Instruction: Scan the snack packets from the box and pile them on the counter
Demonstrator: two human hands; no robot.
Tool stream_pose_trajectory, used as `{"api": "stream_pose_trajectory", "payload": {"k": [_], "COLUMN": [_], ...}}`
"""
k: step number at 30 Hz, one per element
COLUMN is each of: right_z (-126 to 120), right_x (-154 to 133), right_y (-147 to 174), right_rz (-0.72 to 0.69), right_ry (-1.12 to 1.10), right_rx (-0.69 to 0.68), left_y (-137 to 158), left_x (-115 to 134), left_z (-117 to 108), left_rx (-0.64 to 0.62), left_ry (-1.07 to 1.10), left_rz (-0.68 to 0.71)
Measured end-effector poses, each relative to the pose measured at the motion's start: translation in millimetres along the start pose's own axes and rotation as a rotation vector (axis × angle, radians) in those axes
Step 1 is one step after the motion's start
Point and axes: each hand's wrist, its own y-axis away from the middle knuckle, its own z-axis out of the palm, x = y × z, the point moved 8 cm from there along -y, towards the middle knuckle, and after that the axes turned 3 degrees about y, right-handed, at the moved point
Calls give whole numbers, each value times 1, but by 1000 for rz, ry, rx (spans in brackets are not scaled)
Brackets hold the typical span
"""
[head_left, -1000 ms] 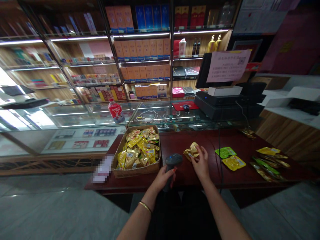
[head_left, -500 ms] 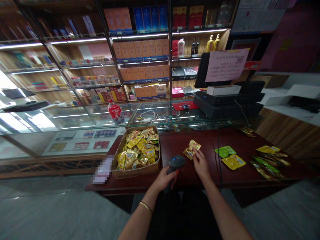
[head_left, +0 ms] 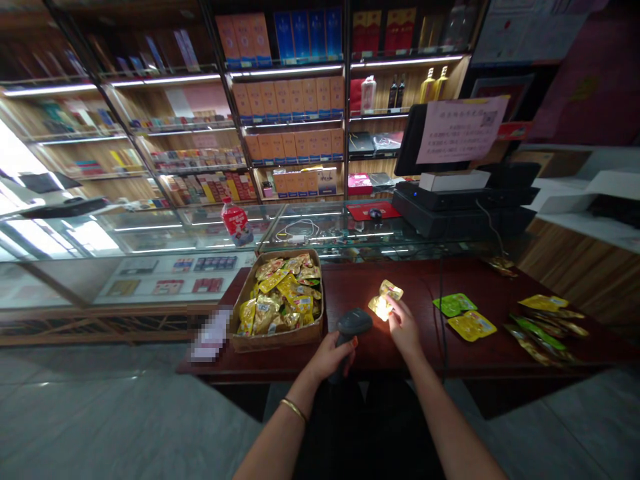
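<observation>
My left hand (head_left: 334,357) is wrapped round the handle of a dark barcode scanner (head_left: 355,321), its head pointing right. Bright light falls on a gold snack packet (head_left: 381,307) in front of the scanner. My right hand (head_left: 404,327) pinches this packet at its right side, just above the table; a second gold packet (head_left: 391,289) overlaps it, and I cannot tell if it is held too. Left of the scanner, a cardboard box (head_left: 277,341) holds many gold and yellow packets. To the right lie a green packet (head_left: 454,305) and a yellow packet (head_left: 471,325).
More packets (head_left: 543,330) lie in a loose pile at the right of the dark red table (head_left: 350,280). A black cable (head_left: 443,313) crosses the tabletop. Behind stand a glass counter (head_left: 300,243), a red-labelled bottle (head_left: 237,223), a monitor (head_left: 411,143) and stocked shelves.
The scanner's light has come on and now shines on the gold packet. Both hands keep their grips; the whole view has shifted slightly.
</observation>
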Motion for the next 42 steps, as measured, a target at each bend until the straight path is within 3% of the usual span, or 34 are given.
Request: {"api": "stream_pose_trajectory", "payload": {"k": [9, 32, 42], "right_z": [7, 8, 6], "right_x": [7, 7, 3], "right_y": [4, 3, 5], "right_rz": [15, 35, 21], "right_ry": [-45, -68, -111], "right_rx": [-85, -84, -80], "left_y": [-1, -1, -1], "left_x": [-11, -5, -5], "left_z": [-1, 1, -2], "left_rx": [-16, -23, 34], "left_ry": [0, 35, 74], "left_rz": [-53, -43, -52]}}
